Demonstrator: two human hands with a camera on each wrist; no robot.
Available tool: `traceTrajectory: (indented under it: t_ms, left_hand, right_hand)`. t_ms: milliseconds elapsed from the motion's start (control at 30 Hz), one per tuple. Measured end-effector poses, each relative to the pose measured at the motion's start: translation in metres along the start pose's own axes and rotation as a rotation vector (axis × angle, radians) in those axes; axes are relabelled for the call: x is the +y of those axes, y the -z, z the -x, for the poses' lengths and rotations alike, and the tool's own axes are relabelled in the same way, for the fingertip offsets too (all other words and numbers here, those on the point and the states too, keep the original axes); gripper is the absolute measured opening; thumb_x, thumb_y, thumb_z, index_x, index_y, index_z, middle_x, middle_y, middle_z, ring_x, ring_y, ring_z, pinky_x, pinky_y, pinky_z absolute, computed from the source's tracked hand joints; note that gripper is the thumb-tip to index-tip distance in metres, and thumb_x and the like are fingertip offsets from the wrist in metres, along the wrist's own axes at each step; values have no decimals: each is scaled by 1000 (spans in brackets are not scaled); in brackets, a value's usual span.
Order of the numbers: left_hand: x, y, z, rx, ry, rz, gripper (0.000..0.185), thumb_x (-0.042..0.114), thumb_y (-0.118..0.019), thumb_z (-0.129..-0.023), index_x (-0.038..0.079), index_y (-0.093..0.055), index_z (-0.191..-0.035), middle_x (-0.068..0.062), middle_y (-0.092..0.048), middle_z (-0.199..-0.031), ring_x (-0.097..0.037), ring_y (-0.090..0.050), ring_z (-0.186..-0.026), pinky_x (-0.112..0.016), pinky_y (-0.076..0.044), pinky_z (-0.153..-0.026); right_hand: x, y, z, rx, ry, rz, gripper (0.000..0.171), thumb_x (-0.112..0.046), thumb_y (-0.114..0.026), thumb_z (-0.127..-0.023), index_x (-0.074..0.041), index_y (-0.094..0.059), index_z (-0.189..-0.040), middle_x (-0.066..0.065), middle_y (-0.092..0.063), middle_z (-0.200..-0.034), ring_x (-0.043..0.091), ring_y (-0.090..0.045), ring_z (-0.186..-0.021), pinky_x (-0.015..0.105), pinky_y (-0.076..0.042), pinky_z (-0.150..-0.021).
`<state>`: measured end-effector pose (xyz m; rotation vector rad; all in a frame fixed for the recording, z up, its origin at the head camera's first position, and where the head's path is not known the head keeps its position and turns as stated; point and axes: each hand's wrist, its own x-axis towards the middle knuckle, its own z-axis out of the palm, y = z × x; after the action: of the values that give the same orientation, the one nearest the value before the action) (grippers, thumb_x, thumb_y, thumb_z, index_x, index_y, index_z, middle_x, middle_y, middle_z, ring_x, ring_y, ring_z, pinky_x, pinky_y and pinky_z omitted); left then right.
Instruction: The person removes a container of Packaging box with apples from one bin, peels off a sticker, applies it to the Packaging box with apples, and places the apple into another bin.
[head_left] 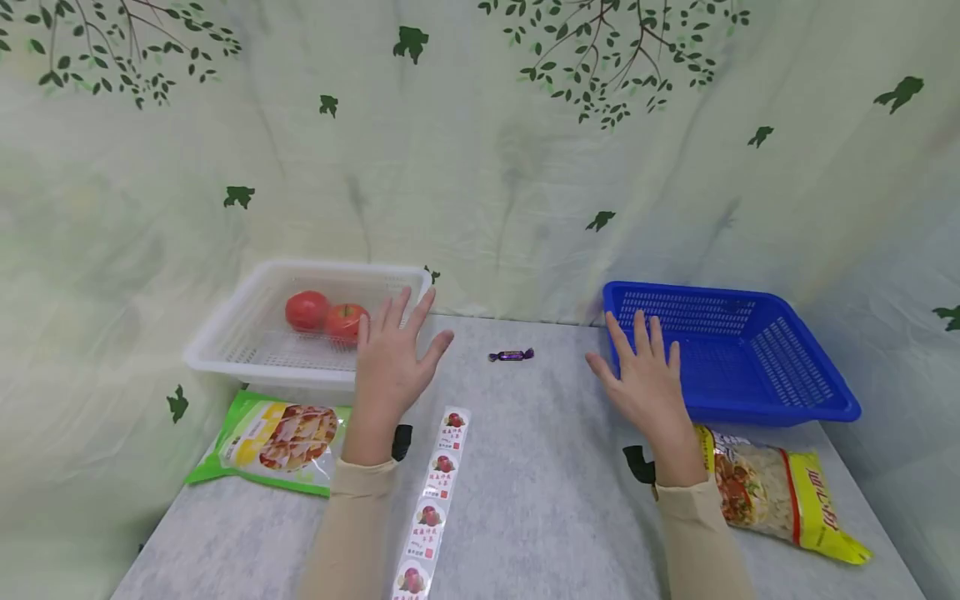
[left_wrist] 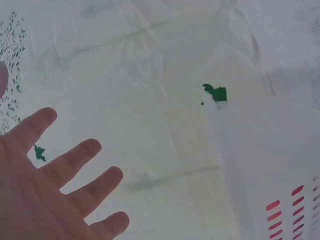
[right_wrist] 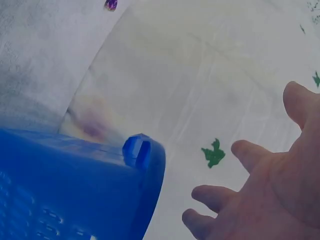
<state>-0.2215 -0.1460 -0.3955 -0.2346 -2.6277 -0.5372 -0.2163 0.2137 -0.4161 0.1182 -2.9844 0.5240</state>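
Observation:
My left hand (head_left: 392,367) is raised with fingers spread, in front of the right end of a white basket (head_left: 262,371). Two red apples (head_left: 306,311) lie inside that basket. My right hand (head_left: 643,382), fingers likewise spread, hovers by the left side of a blue basket (head_left: 780,408) and holds nothing. A purple wrapped candy (head_left: 512,355) lies on the table between the hands. Both wrist views show straight, parted fingers: the left hand (left_wrist: 55,185) near the white basket wall (left_wrist: 275,150), the right hand (right_wrist: 270,185) beside the blue basket's corner (right_wrist: 110,185).
A green food bag (head_left: 292,442) lies in front of the white basket. In front of the blue basket is a yellow-ended bag (head_left: 780,492), partly behind the right forearm. A strip of apple stickers (head_left: 431,508) runs along the grey table (head_left: 540,467). A leaf-patterned curtain (head_left: 480,167) hangs behind.

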Motion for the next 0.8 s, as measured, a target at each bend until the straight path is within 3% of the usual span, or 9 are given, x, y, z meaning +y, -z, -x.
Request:
traceTrajectory:
  t_ms: [200, 367, 500, 600, 700, 800]
  left_hand:
    - [-3, 12, 3, 195, 1, 118, 65, 51, -61, -103, 24, -46, -161, -15, -57, -152, -42, -54, -138, -67, -35, -121]
    - [-6, 28, 6, 324, 62, 298, 57, 39, -66, -104, 17, -53, -155, -16, -65, -139, -39, -60, -128, -59, -46, -110]
    - [-12, 38, 10, 367, 155, 456, 52, 32, -64, -106, 16, -53, -154, -14, -68, -129, -32, -66, -117, -47, -53, -105]
    - [-19, 40, 16, 407, 259, 531, 50, 34, -62, -107, 20, -53, -154, -9, -69, -122, -20, -67, -109, -30, -56, -98]
    - [-28, 38, 22, 482, 347, 590, 49, 37, -61, -108, 21, -53, -153, -3, -70, -113, -9, -66, -100, -16, -53, -86]
    - [-39, 35, 27, 558, 424, 628, 51, 42, -62, -106, 23, -52, -152, 3, -71, -104, -3, -65, -87, -12, -51, -75]
  right_hand:
    - [-7, -2, -3, 29, 41, -19, 81, -68, -39, -107, -29, -11, -172, 22, -3, -179, 47, 2, -165, 75, -1, -128]
    - [-22, 0, -11, 71, 92, -25, 81, -64, -47, -106, -30, -13, -172, 21, -6, -179, 47, -1, -165, 74, -3, -129]
    - [-43, 7, -22, 124, 150, -31, 80, -60, -51, -107, -30, -15, -172, 21, -13, -178, 47, -10, -165, 73, -7, -129]
    - [-62, 11, -30, 153, 197, -64, 78, -54, -54, -107, -29, -17, -171, 20, -20, -177, 46, -20, -163, 71, -13, -130]
    - [-82, 15, -38, 178, 243, -120, 77, -49, -57, -108, -30, -19, -171, 20, -27, -174, 45, -31, -159, 68, -26, -128]
    - [-103, 14, -46, 195, 297, -199, 75, -46, -59, -108, -30, -21, -171, 18, -33, -172, 43, -38, -156, 65, -35, -124]
